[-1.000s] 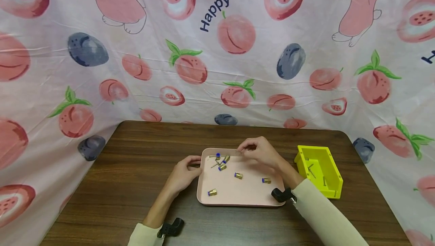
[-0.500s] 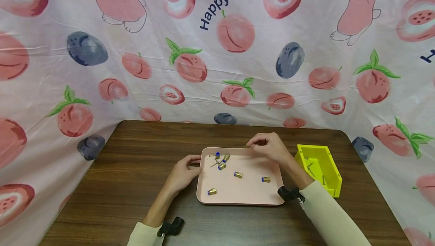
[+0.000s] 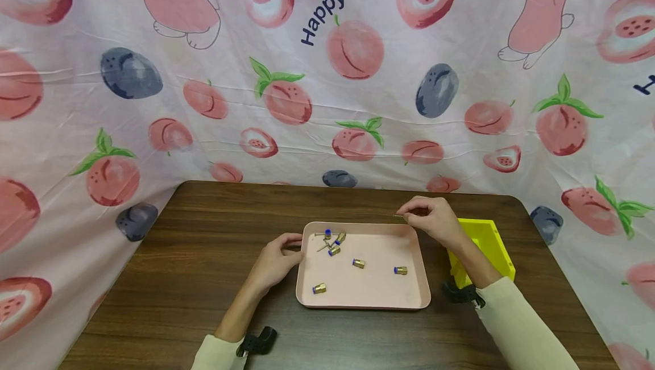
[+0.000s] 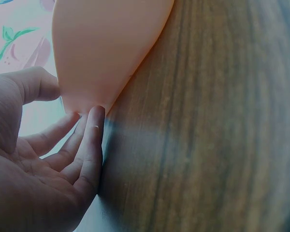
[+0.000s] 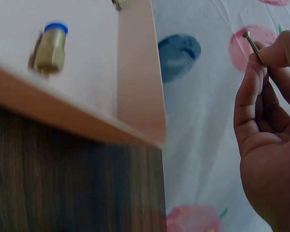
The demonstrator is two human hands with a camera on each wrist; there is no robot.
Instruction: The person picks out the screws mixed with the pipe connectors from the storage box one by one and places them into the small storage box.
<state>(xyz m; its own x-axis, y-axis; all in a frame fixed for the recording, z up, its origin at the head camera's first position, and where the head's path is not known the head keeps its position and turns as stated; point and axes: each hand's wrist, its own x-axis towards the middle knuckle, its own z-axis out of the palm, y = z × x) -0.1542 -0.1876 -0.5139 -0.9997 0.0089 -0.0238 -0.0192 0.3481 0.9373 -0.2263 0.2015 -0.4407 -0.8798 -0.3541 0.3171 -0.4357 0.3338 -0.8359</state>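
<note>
My right hand [image 3: 435,219] pinches a brass-coloured screw [image 5: 253,47] between thumb and fingers, raised beyond the back right corner of a pink tray [image 3: 378,290]. In the right wrist view the screw's flared head points up and away from the fingertips. At the tray's left side, my left hand [image 3: 276,262] rests with thumb and fingertips against the outer wall, the fingers [image 4: 89,140] fairly straight. Inside the tray lie several brass push-in fittings with blue collars, among them one fitting [image 3: 359,264] near the middle. Screws [image 3: 323,246] lie among the fittings at the back left.
A yellow bin [image 3: 491,248] stands right of the tray, partly covered by my right hand and forearm. The wooden table [image 3: 220,216] ends at a back edge below a fruit-patterned curtain [image 3: 286,182]. Both wrists carry black camera mounts.
My right hand has carried the screw from over the tray's back edge rightward, past the back right corner and towards the yellow bin. My left hand stays at the tray's left side.
</note>
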